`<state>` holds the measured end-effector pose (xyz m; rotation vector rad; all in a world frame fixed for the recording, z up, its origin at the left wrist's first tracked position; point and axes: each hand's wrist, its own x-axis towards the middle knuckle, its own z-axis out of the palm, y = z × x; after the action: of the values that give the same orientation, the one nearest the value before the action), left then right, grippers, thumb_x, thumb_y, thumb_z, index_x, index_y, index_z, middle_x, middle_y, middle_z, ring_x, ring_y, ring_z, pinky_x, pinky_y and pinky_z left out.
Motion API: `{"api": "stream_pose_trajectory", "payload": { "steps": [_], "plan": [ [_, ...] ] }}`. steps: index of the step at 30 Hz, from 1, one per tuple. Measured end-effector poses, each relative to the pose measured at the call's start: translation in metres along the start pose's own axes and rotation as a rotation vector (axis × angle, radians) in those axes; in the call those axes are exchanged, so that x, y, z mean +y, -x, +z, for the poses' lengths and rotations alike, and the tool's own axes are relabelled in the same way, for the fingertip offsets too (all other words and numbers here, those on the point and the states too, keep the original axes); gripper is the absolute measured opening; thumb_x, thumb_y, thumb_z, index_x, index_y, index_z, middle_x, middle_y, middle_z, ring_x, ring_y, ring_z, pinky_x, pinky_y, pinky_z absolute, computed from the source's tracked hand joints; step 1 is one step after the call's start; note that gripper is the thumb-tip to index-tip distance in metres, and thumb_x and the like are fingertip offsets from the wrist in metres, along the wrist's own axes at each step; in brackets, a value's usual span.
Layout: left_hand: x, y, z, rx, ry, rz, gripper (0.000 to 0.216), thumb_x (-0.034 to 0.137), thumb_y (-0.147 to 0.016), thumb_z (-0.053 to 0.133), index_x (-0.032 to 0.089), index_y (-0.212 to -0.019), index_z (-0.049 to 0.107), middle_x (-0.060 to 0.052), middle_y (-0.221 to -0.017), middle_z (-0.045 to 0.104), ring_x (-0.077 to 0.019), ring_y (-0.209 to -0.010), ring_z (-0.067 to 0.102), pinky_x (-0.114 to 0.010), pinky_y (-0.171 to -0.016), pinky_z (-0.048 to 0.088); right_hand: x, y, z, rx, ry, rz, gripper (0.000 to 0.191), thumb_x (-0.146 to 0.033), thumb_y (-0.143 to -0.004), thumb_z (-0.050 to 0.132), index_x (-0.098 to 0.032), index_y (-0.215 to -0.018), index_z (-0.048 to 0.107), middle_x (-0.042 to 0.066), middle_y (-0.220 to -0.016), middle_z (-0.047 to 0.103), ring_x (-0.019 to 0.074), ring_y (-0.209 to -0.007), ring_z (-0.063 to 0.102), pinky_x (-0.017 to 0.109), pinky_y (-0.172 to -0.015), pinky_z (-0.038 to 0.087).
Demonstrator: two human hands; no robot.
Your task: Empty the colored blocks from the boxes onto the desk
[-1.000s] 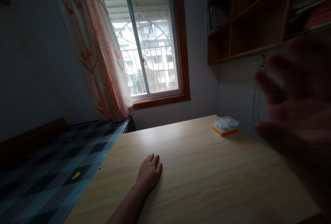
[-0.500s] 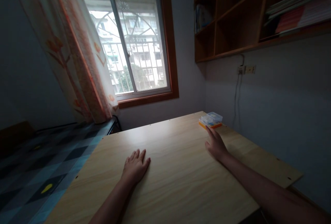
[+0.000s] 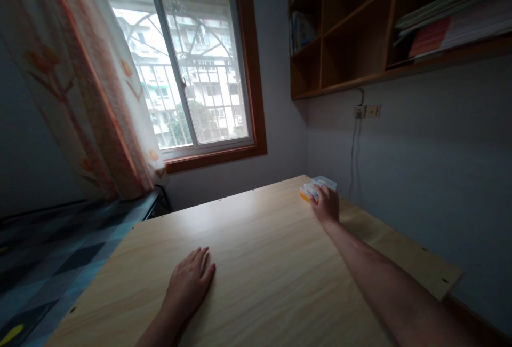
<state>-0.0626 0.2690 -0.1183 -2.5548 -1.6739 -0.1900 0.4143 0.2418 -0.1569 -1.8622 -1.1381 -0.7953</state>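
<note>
At the far right corner of the light wood-grain table (image 3: pixel 280 261), what's the right hand (image 3: pixel 328 205) doing? Looks like it's on something. (OP)

Yeah, it's on a small clear plastic box with an orange base (image 3: pixel 322 181). The box sits right in that corner, close to the wall. The fingers are bent down over the box's near side and touching it, and the arm is stretched across the right half of the tabletop. Honestly can't tell if it's actually gripping the box or just resting on it, since the hand hides the contact. What's inside the box is too small to make out. (reply)

And the left hand (image 3: pixel 189 283)? (OP)

Flat on the table, palm down, fingers straight and loosely together, holding nothing. It's near the front edge, left of the middle, well apart from the box. (reply)

What's around the table? (OP)

- Beyond the far edge is a wooden-framed sliding window (image 3: pixel 192 69).
- Left of the window hangs a pale curtain with an orange flower print (image 3: pixel 80 96).
- Above the right edge is a brown wooden wall shelf (image 3: pixel 360 26) with stacked books (image 3: pixel 452 21).
- A white wall socket (image 3: pixel 366 111) has a thin cable (image 3: pixel 352 144) hanging down toward the box corner.
- Along the left edge is a bed with a blue-grey checked cover (image 3: pixel 60 251). (reply)
</note>
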Motion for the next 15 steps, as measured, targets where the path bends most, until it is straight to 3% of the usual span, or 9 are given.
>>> {"api": "stream_pose_trajectory", "payload": {
  "steps": [7, 15],
  "plan": [
    [-0.0051, -0.0019, 0.0051, -0.001, -0.001, 0.005, 0.057, 0.041, -0.096, 0.042, 0.013, -0.145, 0.053, -0.014, -0.151, 0.05, -0.0285, -0.14, 0.045, -0.043, -0.115, 0.035, 0.0068, -0.0055, 0.01, 0.071, -0.013, 0.054, 0.038, -0.042, -0.09, 0.052, -0.018, -0.109, 0.074, 0.013, -0.113, 0.066, 0.0278, -0.107, 0.054, 0.042, -0.099, 0.035],
    [-0.0038, -0.0003, 0.0044, 0.008, 0.013, 0.009, 0.055, 0.04, -0.095, 0.041, 0.013, -0.141, 0.057, -0.014, -0.15, 0.051, -0.0288, -0.14, 0.046, -0.043, -0.115, 0.035, 0.0049, -0.0044, 0.0043, 0.068, -0.037, 0.139, 0.033, -0.042, -0.087, 0.058, -0.02, -0.103, 0.077, 0.012, -0.112, 0.068, 0.0275, -0.1, 0.055, 0.039, -0.09, 0.037]
  ]
}}
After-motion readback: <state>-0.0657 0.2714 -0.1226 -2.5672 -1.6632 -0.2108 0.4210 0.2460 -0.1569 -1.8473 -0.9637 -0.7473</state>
